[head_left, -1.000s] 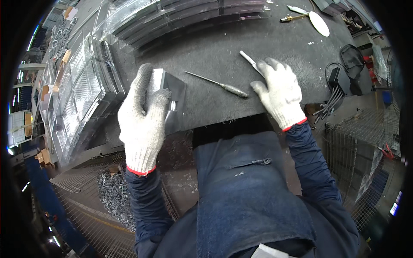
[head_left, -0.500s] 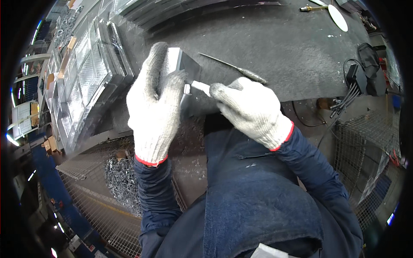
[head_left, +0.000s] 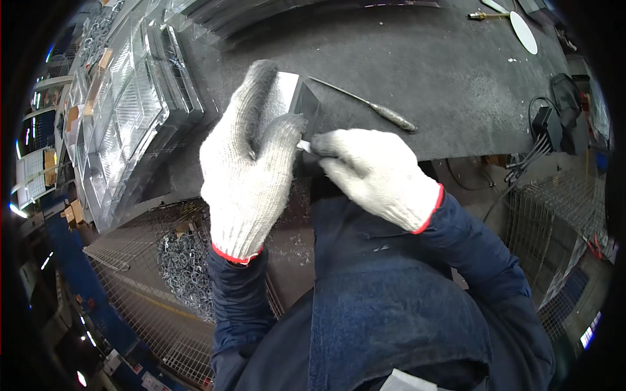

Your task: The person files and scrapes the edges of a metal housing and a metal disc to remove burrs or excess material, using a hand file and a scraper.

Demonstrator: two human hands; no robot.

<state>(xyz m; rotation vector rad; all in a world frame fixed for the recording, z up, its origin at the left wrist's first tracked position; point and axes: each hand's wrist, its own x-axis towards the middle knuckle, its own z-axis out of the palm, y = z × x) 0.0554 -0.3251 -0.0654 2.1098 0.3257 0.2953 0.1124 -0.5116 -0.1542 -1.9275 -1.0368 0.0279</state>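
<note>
In a white knit glove with a red cuff, my left hand (head_left: pixel 244 163) is wrapped round a grey metal box-shaped part (head_left: pixel 287 91) over the near edge of the dark table. Its fingers cover much of the part. My right hand (head_left: pixel 378 174), gloved alike, pinches a small whitish piece (head_left: pixel 304 146) between thumb and forefinger. That piece meets the near right side of the part, close to my left thumb; its kind is hidden by the fingers. Beyond the hands lies a slim pointed tool (head_left: pixel 372 106) with a thicker grey handle, touched by neither hand.
Shiny ribbed metal panels (head_left: pixel 134 111) are stacked on the left. A white oval disc (head_left: pixel 523 32) and a brass-coloured fitting (head_left: pixel 484 15) lie far right, above a black box (head_left: pixel 546 125) with cables. Below left, a wire basket (head_left: pixel 140 306) holds small metal pieces (head_left: pixel 186 274).
My right hand has come nearer the left, and less of the whitish piece shows. My left hand and the metal part sit slightly farther right in view.
</note>
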